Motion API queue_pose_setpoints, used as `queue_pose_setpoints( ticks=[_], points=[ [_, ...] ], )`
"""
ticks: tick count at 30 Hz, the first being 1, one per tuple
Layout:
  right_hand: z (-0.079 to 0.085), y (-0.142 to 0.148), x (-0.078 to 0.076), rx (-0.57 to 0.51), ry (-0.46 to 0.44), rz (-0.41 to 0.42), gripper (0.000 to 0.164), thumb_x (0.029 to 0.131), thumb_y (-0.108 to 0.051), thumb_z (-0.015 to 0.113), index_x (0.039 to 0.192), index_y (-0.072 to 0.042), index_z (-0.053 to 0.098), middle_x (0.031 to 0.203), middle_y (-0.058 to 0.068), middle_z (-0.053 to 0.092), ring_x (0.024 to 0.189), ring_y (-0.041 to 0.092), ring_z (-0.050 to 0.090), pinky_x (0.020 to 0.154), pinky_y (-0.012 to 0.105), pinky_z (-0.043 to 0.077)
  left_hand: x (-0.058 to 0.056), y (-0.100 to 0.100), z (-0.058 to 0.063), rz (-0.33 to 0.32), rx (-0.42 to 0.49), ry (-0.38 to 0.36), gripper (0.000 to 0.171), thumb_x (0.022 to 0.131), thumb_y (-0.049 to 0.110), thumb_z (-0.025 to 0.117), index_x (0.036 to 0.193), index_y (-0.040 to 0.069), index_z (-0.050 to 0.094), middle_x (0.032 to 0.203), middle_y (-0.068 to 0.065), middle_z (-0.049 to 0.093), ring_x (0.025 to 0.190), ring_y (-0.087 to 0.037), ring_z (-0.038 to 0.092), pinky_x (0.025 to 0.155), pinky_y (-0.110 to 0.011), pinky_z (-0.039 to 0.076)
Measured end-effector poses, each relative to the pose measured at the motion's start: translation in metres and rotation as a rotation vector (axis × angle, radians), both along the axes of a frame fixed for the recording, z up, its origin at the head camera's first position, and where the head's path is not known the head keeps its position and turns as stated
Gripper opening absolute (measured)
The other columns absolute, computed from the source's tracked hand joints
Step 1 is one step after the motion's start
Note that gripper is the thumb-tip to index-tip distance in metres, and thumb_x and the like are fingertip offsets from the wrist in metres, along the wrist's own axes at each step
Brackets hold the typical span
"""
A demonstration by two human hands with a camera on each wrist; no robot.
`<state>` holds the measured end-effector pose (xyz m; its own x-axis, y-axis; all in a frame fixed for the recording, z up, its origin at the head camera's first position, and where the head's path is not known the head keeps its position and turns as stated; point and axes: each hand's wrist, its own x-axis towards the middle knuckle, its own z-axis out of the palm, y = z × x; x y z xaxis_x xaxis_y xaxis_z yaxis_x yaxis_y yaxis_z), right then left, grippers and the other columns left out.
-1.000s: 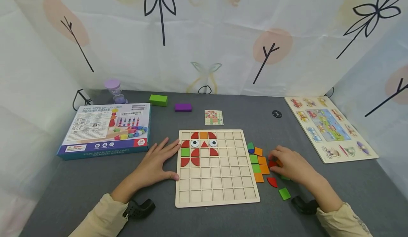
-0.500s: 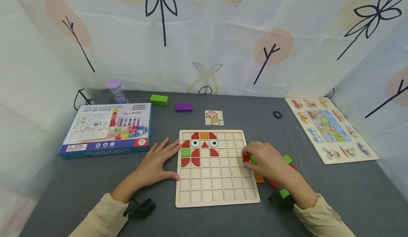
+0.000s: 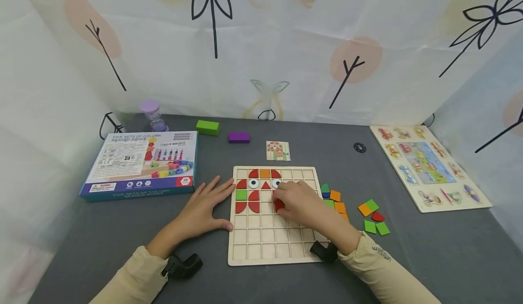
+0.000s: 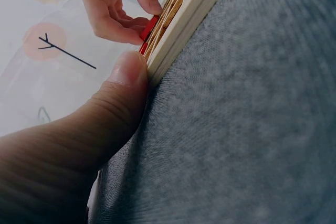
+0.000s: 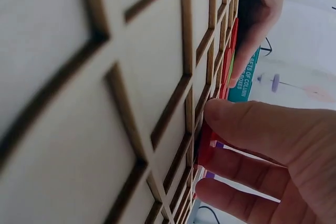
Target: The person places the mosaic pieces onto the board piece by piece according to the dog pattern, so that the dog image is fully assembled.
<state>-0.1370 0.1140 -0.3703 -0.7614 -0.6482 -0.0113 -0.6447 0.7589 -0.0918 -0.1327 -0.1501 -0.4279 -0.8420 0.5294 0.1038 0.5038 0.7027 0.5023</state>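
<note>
A wooden grid board [image 3: 261, 249] lies on the table, with red curved tiles, an orange square, a green square and eye tiles in its upper left cells. My left hand [image 3: 206, 208] has its fingers spread, with fingertips and thumb touching the board's left edge. Over the middle of the board, my right hand [image 3: 304, 204] pinches a red tile [image 5: 206, 142] between thumb and fingers, low against the grid. The hand hides part of the right eye tile and the cells beneath it.
Loose orange and green tiles [image 3: 339, 207] lie along the board's right side, with a second cluster [image 3: 369, 226] farther right. A pattern card [image 3: 278, 151] sits behind the board. A boxed set [image 3: 140, 165] stands left; a picture puzzle board [image 3: 431, 167] lies right.
My right hand has picked up a red tile from the pile on the right and carried it left over the board. My left hand stays at the board's edge.
</note>
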Motion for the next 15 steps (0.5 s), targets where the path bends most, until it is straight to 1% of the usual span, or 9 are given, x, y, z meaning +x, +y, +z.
queue_pose_setpoints(
  ticks=[5,11,15],
  points=[
    [0.000,-0.001,0.001,-0.001,0.007,0.009,0.017,0.072,-0.021,0.070,0.088,-0.020,0.065,0.078,-0.009,0.054,0.070,0.007,0.047,0.066,0.029,0.041,0.000,0.000,0.001,0.002,0.001,0.004,0.099,0.056,0.065,0.063,0.137,0.019,0.029,0.142,0.003,0.025,0.132,-0.028,0.010,0.100,-0.055,0.006],
    [-0.001,0.002,0.002,-0.026,0.003,0.025,0.018,0.073,-0.020,0.069,0.091,-0.021,0.066,0.084,-0.008,0.058,0.077,0.008,0.052,0.071,0.030,0.043,0.001,0.000,0.002,0.002,0.012,0.003,0.098,0.056,0.063,0.064,0.137,0.018,0.030,0.142,0.003,0.025,0.132,-0.028,0.010,0.100,-0.055,0.005],
    [-0.001,0.015,0.002,-0.104,0.000,0.011,0.021,0.073,-0.019,0.069,0.094,-0.020,0.067,0.084,-0.008,0.060,0.074,0.007,0.052,0.068,0.027,0.043,0.000,0.001,0.001,0.001,0.006,0.005,0.098,0.056,0.063,0.064,0.137,0.019,0.030,0.142,0.004,0.024,0.132,-0.028,0.010,0.100,-0.055,0.006]
  ],
)
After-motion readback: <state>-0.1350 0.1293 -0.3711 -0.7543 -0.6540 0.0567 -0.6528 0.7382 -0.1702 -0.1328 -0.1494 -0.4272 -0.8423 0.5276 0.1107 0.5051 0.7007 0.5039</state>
